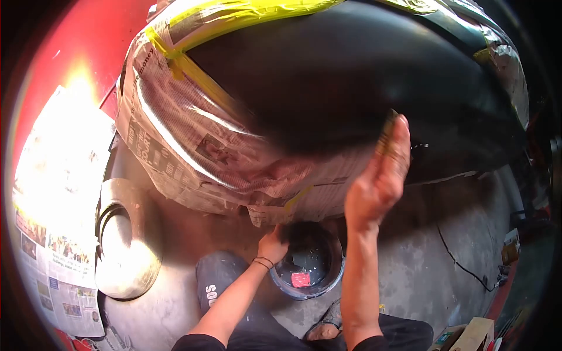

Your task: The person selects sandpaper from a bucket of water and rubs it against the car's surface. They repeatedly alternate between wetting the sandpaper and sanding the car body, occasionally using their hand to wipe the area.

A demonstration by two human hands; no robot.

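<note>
My right hand [380, 181] is raised in front of a large dark, smooth panel [351, 76]. Between its closed fingers is a thin brownish sheet, which looks like sandpaper [386, 133]. Lower down, my left hand [273, 244] is curled at the left rim of a round bucket [338, 275], its fingertips partly hidden. Inside the bucket, dark liquid surrounds a small pink-red block [301, 279]. Newspaper [170, 146] and yellow tape [205, 82] frame the panel's left and upper edges; clear plastic also shows there.
A round, dusty wheel-like object [132, 245] is on the floor to the left, beside newspaper sheets [52, 234] against a red surface [52, 52]. A thin black cable [456, 251] crosses the concrete floor at right. A cardboard box [475, 334] stands at lower right.
</note>
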